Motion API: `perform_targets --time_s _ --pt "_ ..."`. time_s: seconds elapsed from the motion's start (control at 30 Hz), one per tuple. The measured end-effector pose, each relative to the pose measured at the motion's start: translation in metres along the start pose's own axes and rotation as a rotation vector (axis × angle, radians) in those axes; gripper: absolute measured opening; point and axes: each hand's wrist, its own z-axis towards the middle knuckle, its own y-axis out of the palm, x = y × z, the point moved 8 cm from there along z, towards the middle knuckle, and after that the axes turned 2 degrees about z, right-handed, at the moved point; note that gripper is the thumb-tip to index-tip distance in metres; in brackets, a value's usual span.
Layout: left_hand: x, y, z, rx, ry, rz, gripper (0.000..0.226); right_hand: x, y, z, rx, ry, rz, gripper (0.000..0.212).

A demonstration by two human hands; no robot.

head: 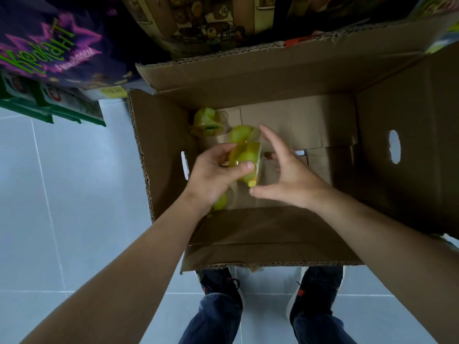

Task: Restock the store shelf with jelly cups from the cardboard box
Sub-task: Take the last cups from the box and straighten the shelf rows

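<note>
Left hand [218,170] grips a jelly pack [244,157] lifted from the box [161,145] — right hand [285,175] spread, ready to steady it.

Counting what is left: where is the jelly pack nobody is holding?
In the head view, the loose jelly pack lies in the cardboard box's far-left corner, beyond the left hand.

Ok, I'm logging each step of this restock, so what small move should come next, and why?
Probably close the right hand on the jelly pack and lift it from the box. The left hand already grips the pack, while the right is open beside it, thumb near its lower corner.
</note>
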Motion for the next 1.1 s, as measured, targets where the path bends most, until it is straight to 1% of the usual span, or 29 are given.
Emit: perform_targets --time_s 0.07,0.13,0.2,0.27,0.3,0.33,0.4,0.43,0.47,0.5,0.6,0.67,0.77,0.87,0.93,1.03,1.1 --pt "-0.004 0.013 -0.001 -0.057 -0.018 -0.081 0.071 0.001 -0.004 -0.004 -0.018 -0.023 -0.016 0.108" --pt "-0.009 0.023 0.0 -0.108 -0.034 -0.135 0.079 0.006 -0.009 -0.008 -0.015 -0.008 -0.036 0.106" --pt "-0.014 0.034 0.003 -0.157 -0.053 -0.168 0.075 0.014 -0.014 -0.011 0.005 0.014 -0.052 0.103" --pt "-0.016 0.045 0.008 -0.166 -0.06 -0.115 0.065 0.022 -0.022 -0.011 0.064 0.023 -0.075 0.099" --pt "-0.014 0.046 0.012 -0.129 -0.044 -0.038 0.061 0.027 -0.027 -0.009 0.103 0.027 -0.108 0.097" --pt "-0.01 0.041 0.02 -0.045 0.01 0.089 0.059 0.031 -0.034 -0.007 0.141 0.039 -0.155 0.097" --pt "0.014 0.023 0.04 0.198 0.247 0.466 0.059 0.041 -0.052 -0.003 0.204 0.078 -0.239 0.098" --pt "0.027 0.022 0.05 0.272 0.372 0.631 0.063 0.047 -0.061 -0.002 0.227 0.102 -0.263 0.099" --pt "0.034 0.025 0.063 0.285 0.442 0.755 0.07 0.053 -0.069 0.0 0.246 0.124 -0.28 0.1" --pt "0.036 0.033 0.078 0.251 0.453 0.848 0.077 0.06 -0.077 0.001 0.26 0.14 -0.298 0.1" --pt "0.027 0.062 0.113 0.106 0.397 1.13 0.099 0.076 -0.092 0.008 0.301 0.178 -0.338 0.102" --pt "0.016 0.071 0.122 0.091 0.395 1.267 0.108 0.085 -0.096 0.011 0.328 0.194 -0.327 0.101" --pt "0.011 0.066 0.124 0.187 0.426 1.294 0.113 0.095 -0.095 0.013 0.34 0.206 -0.313 0.101" --pt "0.018 0.058 0.125 0.301 0.531 1.253 0.101 0.098 -0.09 0.015 0.339 0.185 -0.301 0.101" --pt "0.02 0.056 0.125 0.342 0.563 1.192 0.093 0.097 -0.088 0.015 0.338 0.172 -0.301 0.101" --pt "0.018 0.054 0.122 0.341 0.523 1.041 0.09 0.093 -0.089 0.012 0.345 0.164 -0.303 0.1" --pt "0.019 0.05 0.115 0.339 0.474 0.912 0.092 0.086 -0.092 0.007 0.356 0.167 -0.307 0.099"
